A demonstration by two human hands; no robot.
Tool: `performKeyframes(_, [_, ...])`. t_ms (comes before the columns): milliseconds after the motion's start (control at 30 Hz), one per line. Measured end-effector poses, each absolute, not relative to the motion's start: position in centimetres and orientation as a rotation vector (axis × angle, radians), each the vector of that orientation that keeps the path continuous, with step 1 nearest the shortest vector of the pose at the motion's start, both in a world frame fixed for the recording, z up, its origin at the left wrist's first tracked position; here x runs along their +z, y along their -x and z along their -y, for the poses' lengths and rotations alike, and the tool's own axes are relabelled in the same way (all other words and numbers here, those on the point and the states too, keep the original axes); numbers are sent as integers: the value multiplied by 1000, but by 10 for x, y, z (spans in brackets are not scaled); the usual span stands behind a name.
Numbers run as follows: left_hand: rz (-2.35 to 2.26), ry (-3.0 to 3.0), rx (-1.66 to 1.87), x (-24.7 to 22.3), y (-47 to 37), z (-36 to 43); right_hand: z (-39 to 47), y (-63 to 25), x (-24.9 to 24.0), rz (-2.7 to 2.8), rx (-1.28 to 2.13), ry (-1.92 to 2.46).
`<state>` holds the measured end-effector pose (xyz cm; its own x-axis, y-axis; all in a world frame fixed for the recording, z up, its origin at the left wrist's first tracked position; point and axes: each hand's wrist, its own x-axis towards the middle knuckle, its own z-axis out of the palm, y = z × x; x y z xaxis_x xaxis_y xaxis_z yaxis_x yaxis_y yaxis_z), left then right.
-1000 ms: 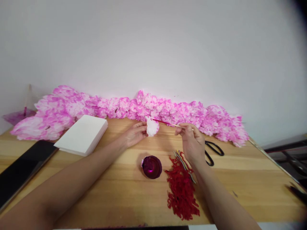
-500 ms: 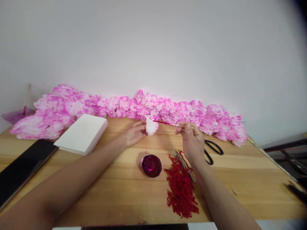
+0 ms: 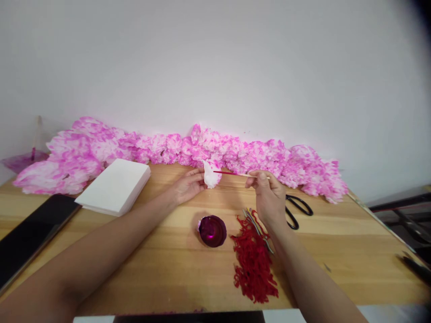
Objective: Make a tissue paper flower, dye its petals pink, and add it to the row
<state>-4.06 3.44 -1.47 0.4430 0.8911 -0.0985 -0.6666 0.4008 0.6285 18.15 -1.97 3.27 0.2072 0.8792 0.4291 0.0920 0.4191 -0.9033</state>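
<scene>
My left hand (image 3: 189, 186) pinches the left edge of a thin white paper petal piece (image 3: 211, 176) with pink stains along its right rim. In my right hand (image 3: 269, 193) is a slim stick (image 3: 232, 173), pale at the held end and dark red toward its tip. That tip lies over the middle of the white piece; whether it touches cannot be told. Below and between my hands stands a small cup of dark magenta liquid (image 3: 213, 231). Beside my right wrist lies a bundle of red twisted strands with wire-like ends (image 3: 256, 264).
Crumpled pink-and-white paper flowers (image 3: 202, 148) line the wall. At left are a stack of white paper (image 3: 116, 186) and a black phone-like slab (image 3: 37, 233). Black scissor handles (image 3: 299, 206) show behind my right hand. Another stick (image 3: 36, 139) stands in the far left corner.
The stick's tip has shifted slightly left and down across the white piece, whose right rim looks turned a little. Both hands stay nearly in place.
</scene>
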Motion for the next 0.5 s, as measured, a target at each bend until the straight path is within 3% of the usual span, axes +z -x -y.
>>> performKeyframes(500, [-444,-521,1037,-14,40,-34,19,-183,34,1229,672,1002])
